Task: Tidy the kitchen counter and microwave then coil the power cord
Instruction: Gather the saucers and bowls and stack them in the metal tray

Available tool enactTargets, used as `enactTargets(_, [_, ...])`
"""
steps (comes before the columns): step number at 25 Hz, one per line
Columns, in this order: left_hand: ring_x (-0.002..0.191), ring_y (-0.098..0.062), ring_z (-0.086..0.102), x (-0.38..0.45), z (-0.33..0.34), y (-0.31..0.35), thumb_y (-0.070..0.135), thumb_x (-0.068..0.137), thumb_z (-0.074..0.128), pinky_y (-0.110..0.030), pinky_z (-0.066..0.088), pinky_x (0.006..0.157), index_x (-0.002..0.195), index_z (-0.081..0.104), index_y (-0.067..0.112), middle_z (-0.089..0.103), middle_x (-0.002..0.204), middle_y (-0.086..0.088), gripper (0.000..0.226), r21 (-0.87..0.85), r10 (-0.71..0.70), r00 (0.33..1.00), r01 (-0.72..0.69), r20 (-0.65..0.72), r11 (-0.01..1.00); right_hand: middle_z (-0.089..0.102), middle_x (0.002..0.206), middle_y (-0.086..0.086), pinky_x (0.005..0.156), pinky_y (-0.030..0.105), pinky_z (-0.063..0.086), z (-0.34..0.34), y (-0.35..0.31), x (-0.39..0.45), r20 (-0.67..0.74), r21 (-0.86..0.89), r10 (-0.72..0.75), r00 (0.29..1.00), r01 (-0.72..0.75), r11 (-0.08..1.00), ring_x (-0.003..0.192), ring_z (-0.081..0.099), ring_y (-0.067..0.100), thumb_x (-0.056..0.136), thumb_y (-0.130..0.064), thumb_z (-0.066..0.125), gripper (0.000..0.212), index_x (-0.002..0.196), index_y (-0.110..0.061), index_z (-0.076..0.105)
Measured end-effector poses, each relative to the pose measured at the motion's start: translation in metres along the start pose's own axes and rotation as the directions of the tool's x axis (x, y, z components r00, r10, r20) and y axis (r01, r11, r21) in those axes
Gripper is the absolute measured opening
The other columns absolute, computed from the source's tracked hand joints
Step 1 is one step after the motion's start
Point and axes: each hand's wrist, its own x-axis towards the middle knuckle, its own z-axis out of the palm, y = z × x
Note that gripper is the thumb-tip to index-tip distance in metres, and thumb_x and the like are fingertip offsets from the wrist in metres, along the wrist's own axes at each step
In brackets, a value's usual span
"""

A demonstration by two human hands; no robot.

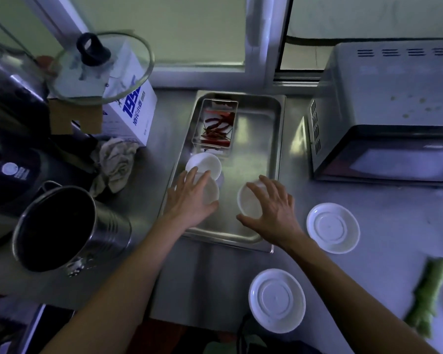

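A steel tray (271, 159) lies on the counter in front of me, left of the grey microwave (384, 108). Inside it my left hand (189, 198) reaches over a small white bowl (212, 191), with fingers and thumb spread round its rim. My right hand (274, 205) grips a second white bowl (247, 200) from above in the same way. A third white bowl (202, 163) sits just beyond the left hand. A small metal box of red chillies (216, 126) stands at the tray's far end.
Two white lids (333, 227) (276, 300) lie on the counter near right. A green vegetable (430, 297) lies at far right. On the left are a steel pot (62, 226), a crumpled cloth (118, 162), a white-and-blue box (131, 108) and a glass lid (100, 67).
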Motion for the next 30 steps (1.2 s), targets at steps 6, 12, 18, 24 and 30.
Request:
enactTargets(6, [0.147,-0.032,0.017,0.044,0.003,-0.014,0.063,0.078,0.065,-0.061,0.035,0.108,0.148,0.023,0.034,0.016,0.161,-0.003,0.087,-0.033,0.059,0.996,-0.057,0.065,0.998,0.019,0.16,0.0,0.112,0.052,0.028,0.007,-0.009,0.024,0.028,-0.047,0.076,0.997,-0.074,0.996,0.146,0.016,0.027,0.075,-0.069,0.066,0.085,0.146,-0.035,0.035])
enactTargets(12, [0.148,-0.032,0.018,0.098,0.016,-0.027,0.063,0.078,0.068,-0.061,0.037,0.107,0.149,0.024,0.036,0.019,0.161,-0.002,0.088,-0.13,0.099,0.993,-0.091,0.057,0.987,0.024,0.16,0.0,0.111,0.051,0.028,0.015,-0.013,0.048,0.002,0.012,0.145,0.989,-0.145,0.989,0.145,0.021,0.027,0.073,-0.067,0.069,0.085,0.145,-0.035,0.037])
enactTargets(18, [0.15,-0.031,0.009,0.126,0.038,-0.034,0.061,0.078,0.065,-0.06,0.028,0.113,0.153,0.016,0.037,0.01,0.163,-0.002,0.093,-0.118,0.096,0.982,-0.077,0.161,0.99,0.023,0.161,-0.001,0.112,0.053,0.029,0.025,-0.004,0.085,0.013,0.018,0.192,0.981,-0.192,0.981,0.146,0.021,0.027,0.073,-0.064,0.072,0.088,0.147,-0.036,0.034])
enactTargets(24, [0.151,-0.036,0.002,0.128,0.051,-0.033,0.057,0.082,0.063,-0.062,0.022,0.115,0.152,0.013,0.032,0.004,0.165,-0.004,0.09,-0.093,0.126,0.975,-0.11,0.183,0.99,0.025,0.16,-0.001,0.11,0.052,0.03,0.029,0.005,0.099,0.0,0.038,0.232,0.973,-0.232,0.972,0.144,0.022,0.028,0.073,-0.065,0.072,0.087,0.146,-0.036,0.037])
enactTargets(30, [0.151,-0.034,-0.007,0.134,0.048,-0.036,0.061,0.082,0.064,-0.064,0.015,0.117,0.155,0.007,0.035,-0.005,0.166,-0.002,0.097,-0.088,0.129,0.96,-0.11,0.248,0.99,0.023,0.161,-0.001,0.112,0.053,0.028,0.037,0.003,0.1,0.038,0.035,0.215,0.976,-0.217,0.976,0.146,0.019,0.027,0.073,-0.066,0.07,0.087,0.147,-0.034,0.036])
